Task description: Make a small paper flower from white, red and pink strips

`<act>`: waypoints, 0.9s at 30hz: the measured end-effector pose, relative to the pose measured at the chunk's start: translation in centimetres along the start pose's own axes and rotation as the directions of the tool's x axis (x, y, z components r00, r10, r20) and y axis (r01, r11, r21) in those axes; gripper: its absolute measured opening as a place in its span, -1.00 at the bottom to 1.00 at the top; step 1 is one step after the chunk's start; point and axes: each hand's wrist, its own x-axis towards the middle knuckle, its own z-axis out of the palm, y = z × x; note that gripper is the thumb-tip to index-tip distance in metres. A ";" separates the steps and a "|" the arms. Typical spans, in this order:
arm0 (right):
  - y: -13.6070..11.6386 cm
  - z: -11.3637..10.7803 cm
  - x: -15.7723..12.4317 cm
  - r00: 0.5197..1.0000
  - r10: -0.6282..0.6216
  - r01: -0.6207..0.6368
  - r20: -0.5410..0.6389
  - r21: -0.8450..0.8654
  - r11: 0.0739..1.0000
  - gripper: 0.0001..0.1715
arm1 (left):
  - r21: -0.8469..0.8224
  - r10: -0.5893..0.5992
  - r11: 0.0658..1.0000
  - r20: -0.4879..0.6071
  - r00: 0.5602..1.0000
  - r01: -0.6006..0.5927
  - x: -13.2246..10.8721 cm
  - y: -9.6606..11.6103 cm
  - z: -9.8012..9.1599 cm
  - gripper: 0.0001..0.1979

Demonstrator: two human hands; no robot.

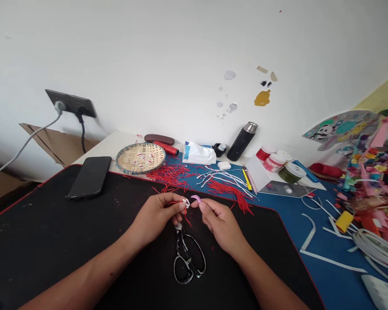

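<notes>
My left hand [158, 215] pinches a small knot of red and white cord [186, 203] between thumb and fingers, with a white loop standing out and a red end hanging down. Close to its right, my right hand [218, 219] is closed round a pink-purple curved tool [197, 198], its tip pointing at the white loop with a small gap between them. Below both hands, black-handled scissors [189, 260] lie on the black mat [132, 275]; their blades run up under my left hand.
A black phone [89, 177] lies at the left. Behind the hands are a woven basket [140, 158], red cords [173, 174], white cords [224, 178], a tissue pack [198, 153] and a black flask [242, 142]. Thread spools [291, 172] and colourful paper scraps [375, 189] stand right.
</notes>
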 end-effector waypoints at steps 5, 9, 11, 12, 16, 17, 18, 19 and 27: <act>-0.2 0.0 -0.1 0.999 -0.024 0.024 0.028 -0.018 1.000 -0.43 | 0.021 0.005 1.000 0.004 1.000 -0.005 0.0 0.0 0.0 -0.74; -0.1 0.0 0.0 0.999 -0.027 0.029 0.040 -0.053 0.998 -0.43 | 0.022 0.002 1.000 0.007 1.000 -0.003 0.0 0.0 0.0 -0.73; 0.0 0.0 0.0 0.999 -0.024 0.027 0.042 -0.061 0.998 -0.43 | 0.032 0.000 0.999 0.011 1.000 -0.001 0.0 0.0 0.1 -0.73; 0.0 0.0 0.0 0.999 -0.023 0.026 0.044 -0.066 0.997 -0.43 | 0.036 0.002 0.999 0.013 1.000 -0.002 0.0 0.0 0.1 -0.74; 0.2 0.0 0.0 0.999 -0.019 0.023 0.050 -0.075 0.997 -0.42 | 0.041 0.011 0.999 0.018 1.000 -0.011 0.0 0.0 0.1 -0.76; 0.2 0.0 0.0 0.998 -0.018 0.022 0.053 -0.073 0.997 -0.42 | 0.043 0.012 0.999 0.017 1.000 -0.013 0.0 0.0 0.1 -0.76; 0.2 0.0 0.1 0.998 -0.018 0.022 0.057 -0.072 0.997 -0.42 | 0.047 0.012 0.999 0.017 1.000 -0.013 0.0 -0.1 0.1 -0.76; 0.1 0.0 0.1 0.998 -0.018 0.022 0.061 -0.072 0.997 -0.42 | 0.052 0.011 0.999 0.016 1.000 -0.012 0.0 -0.1 0.1 -0.77; 0.0 -0.1 0.1 0.996 -0.019 0.027 0.088 -0.089 0.996 -0.42 | 0.081 0.017 0.997 0.014 1.000 -0.018 -0.1 0.0 0.3 -0.78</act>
